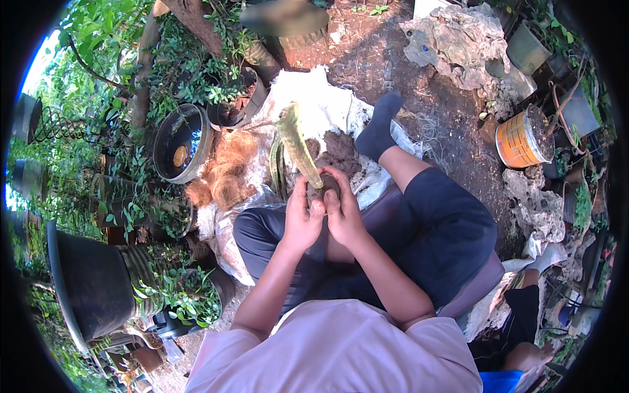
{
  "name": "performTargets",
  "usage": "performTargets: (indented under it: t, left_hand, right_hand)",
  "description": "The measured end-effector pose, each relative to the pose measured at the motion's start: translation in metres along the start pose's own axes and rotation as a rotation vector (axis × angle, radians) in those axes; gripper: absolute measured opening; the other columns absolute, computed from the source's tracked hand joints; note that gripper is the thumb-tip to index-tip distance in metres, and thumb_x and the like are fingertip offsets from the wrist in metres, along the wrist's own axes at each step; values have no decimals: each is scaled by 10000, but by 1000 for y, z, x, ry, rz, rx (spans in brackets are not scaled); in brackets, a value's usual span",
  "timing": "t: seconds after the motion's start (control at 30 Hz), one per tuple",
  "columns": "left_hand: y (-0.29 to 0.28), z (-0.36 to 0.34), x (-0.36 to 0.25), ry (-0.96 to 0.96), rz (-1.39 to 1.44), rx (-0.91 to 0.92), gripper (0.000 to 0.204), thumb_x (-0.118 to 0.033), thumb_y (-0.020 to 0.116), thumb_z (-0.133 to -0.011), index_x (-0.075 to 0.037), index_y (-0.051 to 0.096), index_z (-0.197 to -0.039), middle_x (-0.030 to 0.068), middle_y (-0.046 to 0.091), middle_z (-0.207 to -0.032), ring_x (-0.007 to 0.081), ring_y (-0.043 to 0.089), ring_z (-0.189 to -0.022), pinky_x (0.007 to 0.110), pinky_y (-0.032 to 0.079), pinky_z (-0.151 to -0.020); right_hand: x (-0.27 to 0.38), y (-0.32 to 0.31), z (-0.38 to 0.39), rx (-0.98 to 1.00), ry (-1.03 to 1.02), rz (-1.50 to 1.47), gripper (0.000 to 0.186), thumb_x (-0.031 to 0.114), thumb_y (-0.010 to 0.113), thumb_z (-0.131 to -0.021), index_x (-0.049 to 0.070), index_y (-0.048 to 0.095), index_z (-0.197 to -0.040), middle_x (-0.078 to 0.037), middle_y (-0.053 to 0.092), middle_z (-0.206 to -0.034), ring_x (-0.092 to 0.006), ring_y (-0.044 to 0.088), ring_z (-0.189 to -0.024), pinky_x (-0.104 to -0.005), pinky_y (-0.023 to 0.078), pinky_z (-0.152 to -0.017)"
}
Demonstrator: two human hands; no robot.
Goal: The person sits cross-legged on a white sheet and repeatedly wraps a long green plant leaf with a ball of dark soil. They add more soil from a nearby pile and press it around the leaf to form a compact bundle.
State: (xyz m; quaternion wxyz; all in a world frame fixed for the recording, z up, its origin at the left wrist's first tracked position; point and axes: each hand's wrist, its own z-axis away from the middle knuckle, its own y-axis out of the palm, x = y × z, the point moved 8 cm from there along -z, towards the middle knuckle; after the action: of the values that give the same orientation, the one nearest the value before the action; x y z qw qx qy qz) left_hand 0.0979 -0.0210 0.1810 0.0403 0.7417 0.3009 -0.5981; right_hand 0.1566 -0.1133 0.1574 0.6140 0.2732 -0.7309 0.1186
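Both my hands, the left (304,216) and the right (342,204), are cupped around a dark brown clump of soil (329,185) in front of my lap. A long, thick, pale green plant cutting (298,145) rises from the clump, leaning away from me and slightly left. My fingers and thumbs press on the clump and hide most of it. Just left of the cutting lie several long dark green leaf-like pieces (278,167). Beyond my hands a heap of moist brown soil (339,154) rests on a white sack (304,88).
Orange-brown fibre (226,171) lies left of the soil, near a round black pot (183,144). A large dark pot (92,281) stands at the lower left. Toward the right are an orange-and-white bucket (521,139) and grey rough chunks (458,46). Another person's hand (527,355) shows at lower right.
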Motion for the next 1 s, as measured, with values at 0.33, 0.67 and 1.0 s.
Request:
performTargets:
  t: [0.33, 0.67, 1.0]
  left_hand:
    - [-7, -5, -18, 11, -249, -37, 494, -395, 667, -894, -24, 533, -1192, 194, 626, -1056, 373, 638, -957, 424, 500, -838]
    - [-5, 4, -13, 127, -306, -46, 368, -313, 481, -981, -8, 510, -1185, 244, 584, -1080, 454, 584, -944, 492, 469, -816]
    - [-9, 12, -14, 193, -259, -177, 371, -279, 401, -1001, 6, 603, -1124, 243, 628, -1037, 441, 633, -899, 465, 512, -796]
  right_hand:
    - [-21, 15, 6, 105, 95, -361, 718, 605, 264, -1017, -1, 409, -1372, -135, 513, -1262, -227, 523, -1172, -354, 403, -1009]
    - [4, 10, 4, 52, -59, -251, 691, 565, 538, -956, -10, 424, -1320, -118, 543, -1221, -176, 522, -1157, -337, 406, -1003]
    - [6, 9, 3, 93, -23, -119, 354, 286, 485, -1018, -5, 515, -1216, -118, 639, -1157, -200, 615, -1080, -332, 470, -953]
